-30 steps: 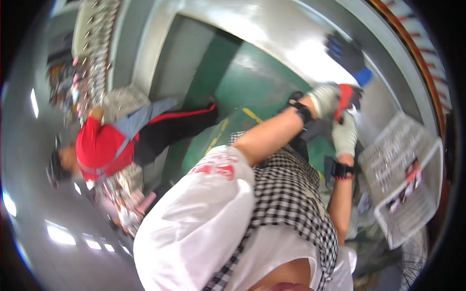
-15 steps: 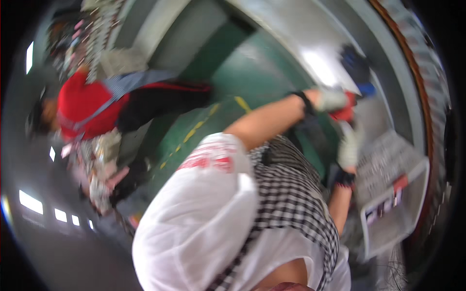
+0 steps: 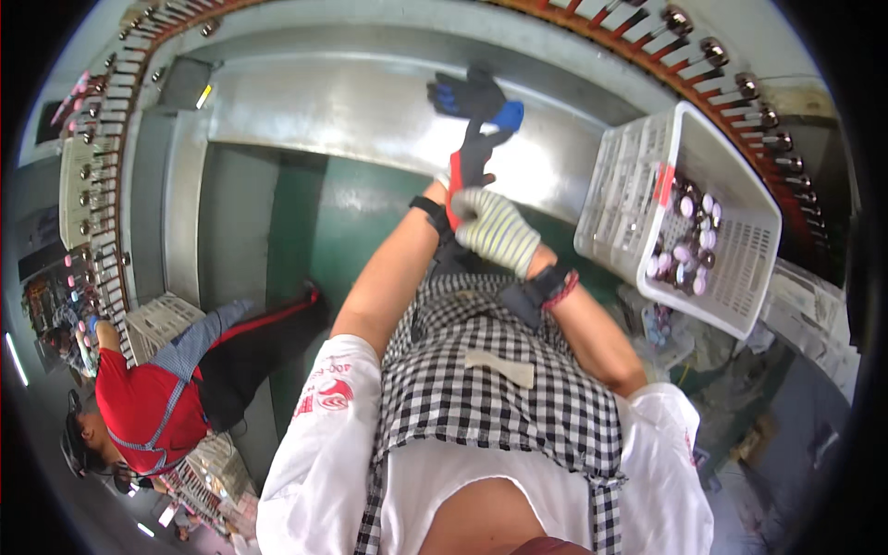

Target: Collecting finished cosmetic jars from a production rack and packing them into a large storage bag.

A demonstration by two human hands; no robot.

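My left hand (image 3: pixel 470 165) wears a black glove with a red edge and reaches up from a bare forearm with a dark wristband. My right hand (image 3: pixel 497 231), in a pale striped knit glove, is curled against the left wrist at that glove's cuff. Just past the left fingertips, a dark glove with blue patches and a blue cuff (image 3: pixel 472 95) lies against a grey metal panel (image 3: pixel 305 111). Whether the left fingers touch it is unclear. My checked apron (image 3: pixel 499 388) and white sleeves fill the lower middle.
A white plastic basket (image 3: pixel 638 185) holding several small round purple and silver pieces stands at the right. A co-worker in a red shirt (image 3: pixel 139 407) bends at the lower left beside another white crate (image 3: pixel 162 319). Rows of spindles (image 3: pixel 731 69) line the curved machine rim above a green floor (image 3: pixel 342 222).
The view has swung, so the basket and gloves now sit higher and nearer the centre. My right hand has moved up from below the left hand to its wrist.
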